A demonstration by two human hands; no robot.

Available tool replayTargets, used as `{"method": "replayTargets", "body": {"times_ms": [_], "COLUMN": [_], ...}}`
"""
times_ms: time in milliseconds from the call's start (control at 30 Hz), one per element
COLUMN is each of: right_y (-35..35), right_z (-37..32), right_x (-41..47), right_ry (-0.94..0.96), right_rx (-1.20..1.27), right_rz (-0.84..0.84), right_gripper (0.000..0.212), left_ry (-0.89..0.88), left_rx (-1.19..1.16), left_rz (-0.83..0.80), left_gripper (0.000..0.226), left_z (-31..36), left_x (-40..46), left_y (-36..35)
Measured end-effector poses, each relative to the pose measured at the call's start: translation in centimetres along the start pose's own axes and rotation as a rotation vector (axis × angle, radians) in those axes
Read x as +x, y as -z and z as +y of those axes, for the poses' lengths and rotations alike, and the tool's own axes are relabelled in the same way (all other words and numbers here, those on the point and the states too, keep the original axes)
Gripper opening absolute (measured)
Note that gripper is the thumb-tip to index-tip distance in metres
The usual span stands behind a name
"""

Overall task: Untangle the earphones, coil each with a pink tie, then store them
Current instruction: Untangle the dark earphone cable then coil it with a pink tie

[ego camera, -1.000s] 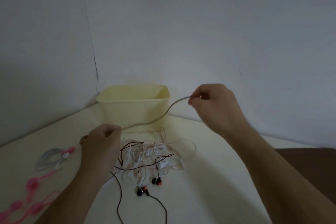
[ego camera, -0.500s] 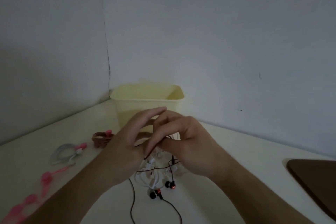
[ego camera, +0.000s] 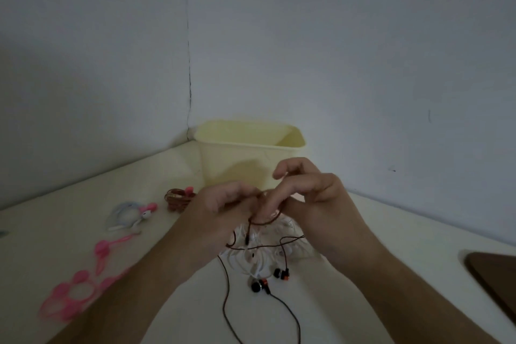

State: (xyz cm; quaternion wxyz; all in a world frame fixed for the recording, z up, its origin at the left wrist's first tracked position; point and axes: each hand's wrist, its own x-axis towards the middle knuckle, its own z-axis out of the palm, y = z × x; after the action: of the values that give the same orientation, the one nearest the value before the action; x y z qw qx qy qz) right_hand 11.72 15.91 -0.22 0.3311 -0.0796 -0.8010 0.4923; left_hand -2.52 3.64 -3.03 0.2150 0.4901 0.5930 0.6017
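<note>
My left hand (ego camera: 220,209) and my right hand (ego camera: 310,198) meet above the table, both pinching a dark red-brown earphone cable (ego camera: 264,220) looped around my fingers. Its black and orange earbuds (ego camera: 269,279) lie below on the table, beside a tangle of white earphones (ego camera: 259,248). A brown earphone coil (ego camera: 177,198) bound with a pink tie and a white coil (ego camera: 127,215) with a pink tie lie at the left. Several loose pink ties (ego camera: 81,285) sit at the near left. A pale yellow bin (ego camera: 245,153) stands behind my hands.
The cream table (ego camera: 377,232) meets grey walls in a corner behind the bin. A dark brown object (ego camera: 497,279) lies at the table's right edge.
My hands, held apart with the cable stretched between them a second ago, have come together in front of the bin. The cable now loops around my fingers.
</note>
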Motion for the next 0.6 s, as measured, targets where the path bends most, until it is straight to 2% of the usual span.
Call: {"method": "replayTargets", "body": {"times_ms": [67, 133, 233, 400, 433, 467, 533, 600], "right_y": [0.4, 0.8, 0.6, 0.5, 0.4, 0.2, -0.5, -1.2], "right_z": [0.4, 0.8, 0.9, 0.6, 0.6, 0.6, 0.8, 0.7], "right_x": [0.1, 0.2, 0.0, 0.2, 0.2, 0.1, -0.1, -0.3], "right_ry": [-0.041, -0.118, -0.180, -0.307, -0.330, -0.349, -0.351, -0.301], "right_rx": [0.010, 0.125, 0.386, 0.556, 0.557, 0.508, 0.248, 0.052], "right_rz": [0.083, 0.054, -0.036, 0.059, 0.043, 0.014, -0.050, -0.094], "right_gripper": [0.031, 0.019, 0.027, 0.005, 0.002, 0.013, 0.032, 0.018], "left_ry": [-0.030, -0.058, -0.089, -0.104, -0.110, -0.119, -0.132, -0.113], "left_rx": [-0.022, -0.028, -0.019, -0.061, -0.065, -0.061, -0.052, -0.041], "left_rz": [0.157, 0.235, 0.275, 0.316, 0.313, 0.306, 0.305, 0.318], "left_gripper": [0.019, 0.012, 0.007, 0.008, 0.008, 0.008, 0.009, 0.009], "left_z": [-0.6, -0.7, -0.7, -0.6, -0.6, -0.6, -0.6, -0.6], "left_x": [0.3, 0.3, 0.4, 0.5, 0.5, 0.4, 0.3, 0.2], "left_y": [0.3, 0.3, 0.1, 0.4, 0.3, 0.3, -0.1, -0.3]}}
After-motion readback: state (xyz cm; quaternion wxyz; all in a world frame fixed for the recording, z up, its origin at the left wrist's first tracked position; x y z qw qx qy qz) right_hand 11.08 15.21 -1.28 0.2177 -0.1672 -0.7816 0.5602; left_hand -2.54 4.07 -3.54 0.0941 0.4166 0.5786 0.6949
